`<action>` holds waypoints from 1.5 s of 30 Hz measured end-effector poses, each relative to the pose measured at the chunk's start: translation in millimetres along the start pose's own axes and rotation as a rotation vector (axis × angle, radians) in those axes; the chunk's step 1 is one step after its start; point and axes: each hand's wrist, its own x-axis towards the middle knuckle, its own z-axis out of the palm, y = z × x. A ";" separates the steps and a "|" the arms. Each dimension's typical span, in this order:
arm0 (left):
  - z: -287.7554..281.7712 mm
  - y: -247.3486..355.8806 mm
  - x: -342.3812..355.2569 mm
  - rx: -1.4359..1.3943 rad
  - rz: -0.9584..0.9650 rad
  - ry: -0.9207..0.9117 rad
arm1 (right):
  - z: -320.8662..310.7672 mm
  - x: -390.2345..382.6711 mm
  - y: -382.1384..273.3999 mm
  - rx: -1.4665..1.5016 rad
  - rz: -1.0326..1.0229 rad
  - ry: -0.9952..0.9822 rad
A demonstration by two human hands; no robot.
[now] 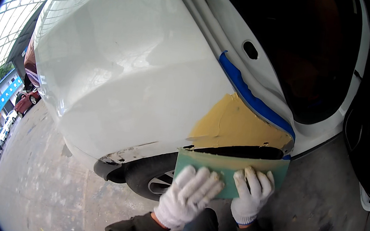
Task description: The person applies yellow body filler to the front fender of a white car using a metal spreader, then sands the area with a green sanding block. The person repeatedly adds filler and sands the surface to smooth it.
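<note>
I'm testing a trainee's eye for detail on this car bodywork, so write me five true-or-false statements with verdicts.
1. The left hand and right hand both wear white gloves. True.
2. The left hand rests on the tyre. False: its fingers lie on the green spreader.
3. Yellow filler covers part of the white rear quarter panel. True.
4. Blue masking tape runs around the wheel arch. False: it lines the panel edge beside the door jamb.
5. The right hand touches the green spreader. True.
</note>
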 end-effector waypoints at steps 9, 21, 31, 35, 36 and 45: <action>-4.9 62.4 -12.7 -0.001 0.087 -0.168 | -38.0 -34.9 8.8 0.081 0.098 -0.093; 68.5 153.3 -62.0 -1.205 -0.547 -0.552 | -65.2 -83.9 46.3 1.345 1.778 0.399; 129.6 154.3 -44.8 -1.322 -1.205 -0.025 | -11.1 -189.6 33.6 2.151 1.952 0.207; 205.5 129.4 -65.9 -1.228 -1.256 -0.089 | -7.8 -218.4 53.1 1.890 2.172 -0.112; 230.7 122.1 -71.7 -1.298 -1.284 -0.058 | -10.5 -234.6 57.6 1.861 2.156 -0.194; 367.0 95.2 -82.3 -1.112 -1.403 -0.297 | -77.0 -237.7 102.8 1.773 2.089 -0.324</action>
